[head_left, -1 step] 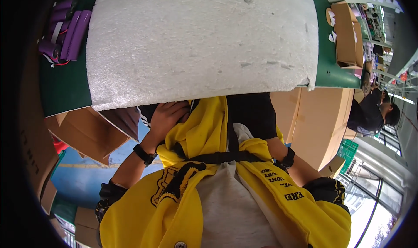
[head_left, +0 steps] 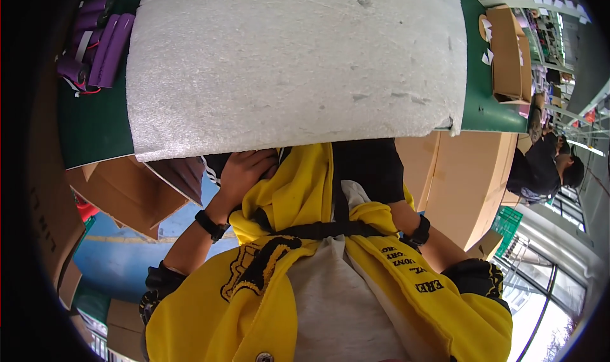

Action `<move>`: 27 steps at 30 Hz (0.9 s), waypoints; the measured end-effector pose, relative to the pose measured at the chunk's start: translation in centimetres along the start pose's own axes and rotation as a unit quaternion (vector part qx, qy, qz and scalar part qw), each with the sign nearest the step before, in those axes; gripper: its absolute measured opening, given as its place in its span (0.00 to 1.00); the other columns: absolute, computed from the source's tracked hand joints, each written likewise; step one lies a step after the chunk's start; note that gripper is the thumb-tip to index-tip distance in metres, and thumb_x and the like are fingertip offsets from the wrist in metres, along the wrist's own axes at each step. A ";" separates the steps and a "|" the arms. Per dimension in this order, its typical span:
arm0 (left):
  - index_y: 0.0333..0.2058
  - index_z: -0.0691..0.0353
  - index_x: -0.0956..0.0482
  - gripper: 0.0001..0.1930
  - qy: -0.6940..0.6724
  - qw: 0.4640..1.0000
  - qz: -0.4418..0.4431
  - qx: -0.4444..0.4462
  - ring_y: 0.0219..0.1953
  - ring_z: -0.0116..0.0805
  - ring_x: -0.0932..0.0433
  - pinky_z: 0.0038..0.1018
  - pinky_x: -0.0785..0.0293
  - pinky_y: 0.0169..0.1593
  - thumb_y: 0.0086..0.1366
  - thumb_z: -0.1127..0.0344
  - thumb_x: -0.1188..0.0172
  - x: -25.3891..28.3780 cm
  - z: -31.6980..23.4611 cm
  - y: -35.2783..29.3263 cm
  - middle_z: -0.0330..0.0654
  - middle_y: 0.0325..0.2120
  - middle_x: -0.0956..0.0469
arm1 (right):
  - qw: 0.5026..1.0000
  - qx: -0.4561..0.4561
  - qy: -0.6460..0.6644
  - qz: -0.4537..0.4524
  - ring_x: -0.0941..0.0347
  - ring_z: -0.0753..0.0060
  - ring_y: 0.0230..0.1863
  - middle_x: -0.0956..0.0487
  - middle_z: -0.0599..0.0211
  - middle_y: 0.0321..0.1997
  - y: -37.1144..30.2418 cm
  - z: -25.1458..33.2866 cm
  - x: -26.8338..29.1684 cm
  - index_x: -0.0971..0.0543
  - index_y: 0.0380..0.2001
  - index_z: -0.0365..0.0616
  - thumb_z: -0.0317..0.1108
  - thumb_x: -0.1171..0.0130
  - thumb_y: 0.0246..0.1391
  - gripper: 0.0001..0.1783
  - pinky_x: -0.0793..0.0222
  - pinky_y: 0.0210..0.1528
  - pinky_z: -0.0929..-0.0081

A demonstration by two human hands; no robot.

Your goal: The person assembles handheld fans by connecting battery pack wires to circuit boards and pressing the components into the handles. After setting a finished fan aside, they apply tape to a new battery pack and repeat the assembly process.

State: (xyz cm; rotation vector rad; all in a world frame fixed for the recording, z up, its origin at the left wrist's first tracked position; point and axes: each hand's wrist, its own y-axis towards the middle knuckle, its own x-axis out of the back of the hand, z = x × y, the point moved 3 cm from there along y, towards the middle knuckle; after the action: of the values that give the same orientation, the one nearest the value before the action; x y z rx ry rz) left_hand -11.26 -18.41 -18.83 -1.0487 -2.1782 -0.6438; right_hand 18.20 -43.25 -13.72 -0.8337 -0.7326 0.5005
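Note:
My left hand [head_left: 248,170] rests on my lap below the table edge, against the yellow jacket [head_left: 289,184]. Its fingers lie flat and side by side, and I see nothing held in them. Of my right arm, the forearm [head_left: 438,244] and a dark wristband [head_left: 420,229] show. The right hand itself is hidden behind the jacket's folds. A white foam sheet [head_left: 292,63] covers the middle of the green table [head_left: 95,130] ahead of me; neither hand is on it.
Purple-wrapped cylindrical cells [head_left: 109,50] with red wires lie at the table's left. An open cardboard box [head_left: 508,57] sits on its right end. Below stand an open carton [head_left: 130,187] at left and large cartons [head_left: 467,177] at right. A person in black [head_left: 540,165] is farther right.
The view has shifted very slightly. My arms and the things on the table stay where they were.

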 end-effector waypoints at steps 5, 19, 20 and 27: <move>0.34 0.56 0.18 0.09 -0.019 0.996 0.028 0.082 0.46 0.39 0.22 0.36 0.25 0.46 0.53 0.63 0.38 -1.5 0.6 -2.4 0.39 0.40 0.19 | 0.997 0.064 0.031 -0.023 0.21 0.54 0.36 0.19 0.55 0.34 -0.7 -4.3 -1.8 0.19 0.40 0.42 0.41 0.46 0.59 0.15 0.26 0.40 0.65; 0.55 0.55 0.25 0.21 -0.031 0.968 0.091 0.234 0.58 0.46 0.28 0.40 0.34 0.59 0.63 0.60 0.42 -2.1 1.1 -3.8 0.44 0.54 0.25 | 0.989 0.112 0.092 0.018 0.32 0.65 0.58 0.30 0.61 0.60 -0.5 -8.3 -10.0 0.31 0.58 0.40 0.31 0.41 0.58 0.24 0.36 0.59 0.71; 0.55 0.55 0.25 0.21 -0.029 0.967 0.095 0.233 0.58 0.46 0.28 0.40 0.34 0.59 0.63 0.60 0.42 -2.0 1.1 -4.0 0.44 0.54 0.25 | 0.988 0.115 0.098 0.020 0.33 0.65 0.59 0.30 0.61 0.61 0.5 -9.4 -8.1 0.31 0.59 0.40 0.31 0.41 0.58 0.26 0.37 0.60 0.71; 0.57 0.60 0.28 0.21 -0.112 0.963 0.069 0.235 0.56 0.43 0.28 0.35 0.33 0.59 0.65 0.66 0.42 -1.8 1.4 -4.3 0.46 0.56 0.27 | 0.972 0.128 0.196 -0.027 0.33 0.66 0.61 0.30 0.61 0.63 2.9 -3.5 -4.7 0.32 0.61 0.40 0.29 0.42 0.59 0.26 0.36 0.61 0.72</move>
State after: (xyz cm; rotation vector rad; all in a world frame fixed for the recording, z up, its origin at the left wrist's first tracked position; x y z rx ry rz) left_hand -14.32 -20.79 -21.72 -1.0351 -2.2617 0.0651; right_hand 17.46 -46.29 -19.47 -0.6406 -0.3171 0.3573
